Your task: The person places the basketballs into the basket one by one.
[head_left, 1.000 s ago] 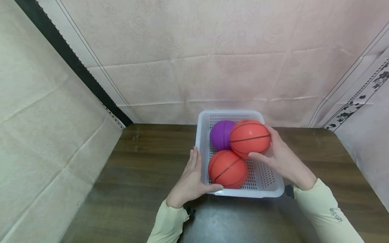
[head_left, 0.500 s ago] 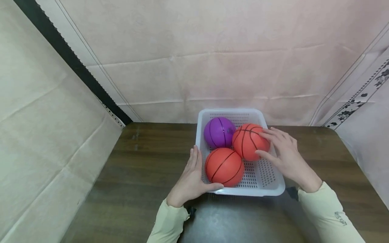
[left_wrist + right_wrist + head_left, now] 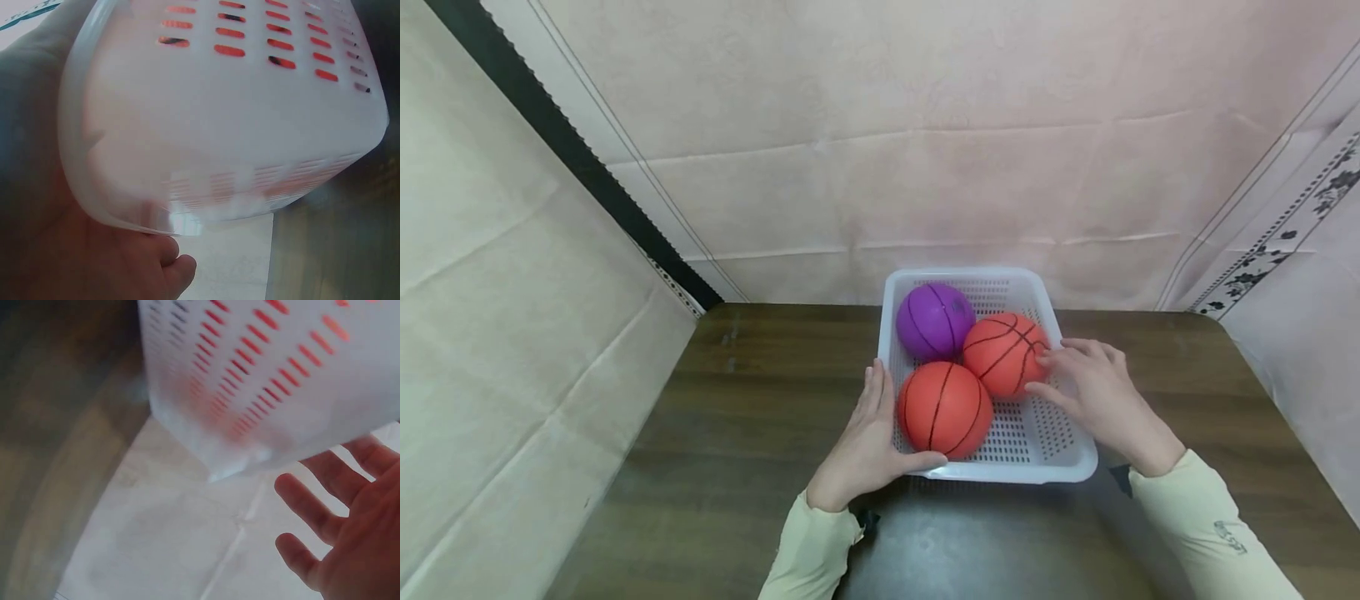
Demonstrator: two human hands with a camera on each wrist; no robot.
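Observation:
A white perforated plastic basket [image 3: 1045,477] holds three toy basketballs. The purple ball [image 3: 936,322] lies at the back left, one red-orange ball [image 3: 1006,355] at the right, and another red-orange ball [image 3: 945,410] at the front left. My left hand [image 3: 863,442] rests against the basket's front left corner, straight fingers along the left side and thumb on the front rim. Over the right rim reaches my right hand [image 3: 1101,400], its fingers loose and spread beside the right ball; whether the fingertips touch it I cannot tell. In the right wrist view, several fingers [image 3: 309,503] show outside the basket wall.
The basket stands on a dark wood-grained table [image 3: 760,417], close to its back edge. A pale cloth [image 3: 925,183] hangs behind it, and more cloth [image 3: 512,350] covers the left and right sides.
My right hand has loosened from the right-hand red-orange ball, which has settled lower among the others. The purple and front balls have shifted slightly left. My left hand stays at the basket corner.

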